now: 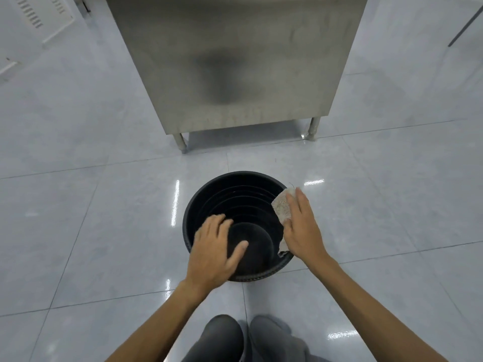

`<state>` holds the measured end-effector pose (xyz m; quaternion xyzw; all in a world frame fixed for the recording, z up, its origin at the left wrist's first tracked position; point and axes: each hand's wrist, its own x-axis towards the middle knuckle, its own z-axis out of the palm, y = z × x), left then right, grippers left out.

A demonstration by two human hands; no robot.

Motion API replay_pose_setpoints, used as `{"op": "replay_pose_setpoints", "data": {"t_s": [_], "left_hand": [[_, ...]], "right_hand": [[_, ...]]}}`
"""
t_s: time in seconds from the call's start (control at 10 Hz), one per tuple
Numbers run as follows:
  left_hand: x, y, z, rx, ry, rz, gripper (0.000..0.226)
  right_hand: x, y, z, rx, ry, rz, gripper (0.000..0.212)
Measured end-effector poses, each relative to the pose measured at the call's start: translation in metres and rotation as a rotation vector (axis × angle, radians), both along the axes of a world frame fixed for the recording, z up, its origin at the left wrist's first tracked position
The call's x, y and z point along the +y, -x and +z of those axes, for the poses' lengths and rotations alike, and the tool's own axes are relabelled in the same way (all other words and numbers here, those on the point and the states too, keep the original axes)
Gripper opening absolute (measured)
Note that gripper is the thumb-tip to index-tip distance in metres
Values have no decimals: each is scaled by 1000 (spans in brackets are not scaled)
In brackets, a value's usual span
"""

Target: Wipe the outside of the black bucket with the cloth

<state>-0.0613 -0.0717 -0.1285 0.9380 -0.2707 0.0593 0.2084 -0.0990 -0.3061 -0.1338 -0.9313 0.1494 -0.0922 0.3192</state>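
The left hand lies spread and relaxed over the near-left rim of the black bucket, gripping nothing, probably steadying it. The right hand, fingers straight, presses the cloth against the bucket's right rim and outer wall. The bucket stands upright on the tiled floor, before a steel cabinet.

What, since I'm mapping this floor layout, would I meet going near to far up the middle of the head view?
Near to far: knees → black bucket → steel cabinet. The left hand, right hand and cloth overlap the bucket, so they are left out.
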Motion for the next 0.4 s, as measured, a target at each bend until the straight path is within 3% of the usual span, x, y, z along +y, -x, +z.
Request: {"op": "replay_pose_setpoints", "data": {"t_s": [0.1, 0.2, 0.4], "left_hand": [[9, -18, -6, 51, -135, 151, 84], [12, -26, -6, 135, -251, 142, 94], [28, -31, 21, 203, -253, 60, 91]], "right_hand": [[13, -1, 5, 28, -32, -90, 68], [16, -6, 9, 107, 52, -118, 73], [15, -5, 22, 222, 311, -58, 68]]}}
